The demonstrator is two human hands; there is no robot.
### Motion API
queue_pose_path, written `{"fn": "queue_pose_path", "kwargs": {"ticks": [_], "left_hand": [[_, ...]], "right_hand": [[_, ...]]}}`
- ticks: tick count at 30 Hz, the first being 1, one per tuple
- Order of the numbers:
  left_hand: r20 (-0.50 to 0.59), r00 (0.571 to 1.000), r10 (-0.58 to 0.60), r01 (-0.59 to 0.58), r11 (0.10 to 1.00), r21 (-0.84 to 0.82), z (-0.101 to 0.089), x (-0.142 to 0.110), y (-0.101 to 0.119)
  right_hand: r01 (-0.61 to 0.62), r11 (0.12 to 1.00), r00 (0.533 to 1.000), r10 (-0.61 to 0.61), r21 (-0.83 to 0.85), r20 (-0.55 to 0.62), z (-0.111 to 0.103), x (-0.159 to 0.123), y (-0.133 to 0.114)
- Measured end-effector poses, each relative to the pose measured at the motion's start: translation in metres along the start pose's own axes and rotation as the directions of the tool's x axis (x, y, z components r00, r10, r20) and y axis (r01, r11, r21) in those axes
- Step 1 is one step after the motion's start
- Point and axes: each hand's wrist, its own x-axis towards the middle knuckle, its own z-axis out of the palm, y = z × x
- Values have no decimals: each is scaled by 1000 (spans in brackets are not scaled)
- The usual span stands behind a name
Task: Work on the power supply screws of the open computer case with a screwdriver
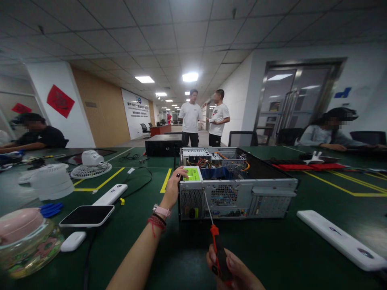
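An open desktop computer case [269, 191] lies on its side, its rear panel facing me. Inside its left end sits a power supply unit [192, 173] with a bright green label. My left hand [173, 187] grips the power supply at the case's rear left corner, fingers curled over its top; the thumb is partly hidden. In my right hand [231, 268] is a screwdriver [218, 245] with a red and black handle. Its tip meets the rear panel near the top, just right of the power supply's grille.
Left of the case lie a phone [87, 215], a white power bank [110, 195], an earbud case [73, 241], a fan [91, 165] and a jar [28, 241]. A long white device [338, 237] lies right. People sit at both sides; two stand beyond.
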Motion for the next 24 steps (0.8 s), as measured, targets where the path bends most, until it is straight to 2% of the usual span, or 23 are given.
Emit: {"fn": "queue_pose_path", "kwargs": {"ticks": [8, 13, 17, 24], "left_hand": [[-2, 1000, -4, 4, 1000, 15, 0, 0, 2], [3, 1000, -1, 0, 1000, 17, 1, 0, 5], [1, 1000, -2, 2, 1000, -1, 1, -1, 6], [4, 1000, 2, -2, 1000, -12, 0, -1, 4]], "right_hand": [[-11, 998, 1000, 11, 62, 3, -4, 0, 1], [-39, 997, 998, 43, 66, -55, -9, -4, 1], [-24, 999, 994, 28, 43, -104, -13, -6, 2], [3, 999, 996, 2, 49, -92, -11, -5, 4]]}}
